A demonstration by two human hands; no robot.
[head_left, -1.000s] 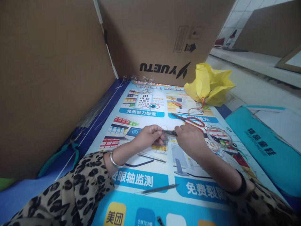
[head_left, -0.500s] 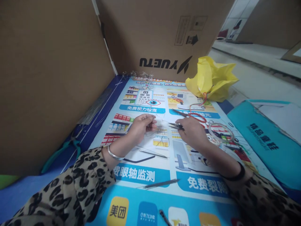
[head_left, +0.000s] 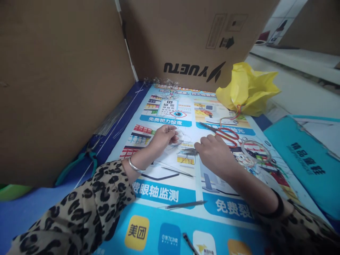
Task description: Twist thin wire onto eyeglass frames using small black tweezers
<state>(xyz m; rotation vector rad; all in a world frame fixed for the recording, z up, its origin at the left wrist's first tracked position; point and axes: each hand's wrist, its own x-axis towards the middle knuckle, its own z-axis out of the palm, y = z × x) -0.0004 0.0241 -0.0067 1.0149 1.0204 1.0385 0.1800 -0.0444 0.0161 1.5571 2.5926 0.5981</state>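
Observation:
Between the thumb and fingers of my left hand is a thin, clear-looking wire, bent in loose loops. My right hand is closed around pliers, whose narrow metal jaws point left, just below the wire. Their handles are hidden in my palm, and I cannot tell whether the jaws touch the wire. Red-handled scissors lie just beyond my right hand. A clear coil of wire is to the right of it. Thin dark wire lengths lie on the printed sheet nearer me.
Cardboard panels stand at the left and back. Teal-handled pliers rest by the left panel, near a bundle of thin wires. Small wire pieces sit at the back. A yellow bag and a teal box are on the right.
The view has shifted slightly, so things appear farther right. My right hand has turned, and the plier jaws have dropped lower relative to my left hand, which keeps its pinch.

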